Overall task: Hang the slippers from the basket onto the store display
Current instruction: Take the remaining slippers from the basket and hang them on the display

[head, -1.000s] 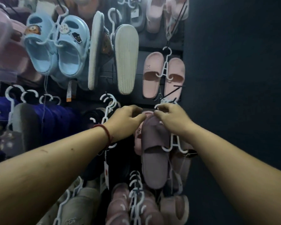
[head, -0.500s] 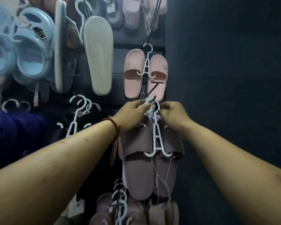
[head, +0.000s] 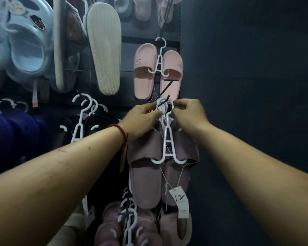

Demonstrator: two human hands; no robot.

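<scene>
Left hand [head: 140,119]: fingers pinch the hook of the white hanger [head: 167,128] from 9 o'clock. Since a second ago we've lifted the hanger and squared the mauve slippers [head: 146,174] face-on. The hook now sits on the black peg [head: 164,100], at 6 o'clock of the pink pair [head: 144,75]. The mauve slippers hang at 6 o'clock of the peg. Right hand [head: 188,116]: fingers curled on the hook from 3 o'clock. Looks seated; letting go should be next.

Dark blue-grey wall [head: 247,68], plain, fills rt half. Lt half: dark slatted display panel [head: 129,50] w/ black peg [head: 164,88] nr its rt edge, which abuts the wall. Dim light.
</scene>
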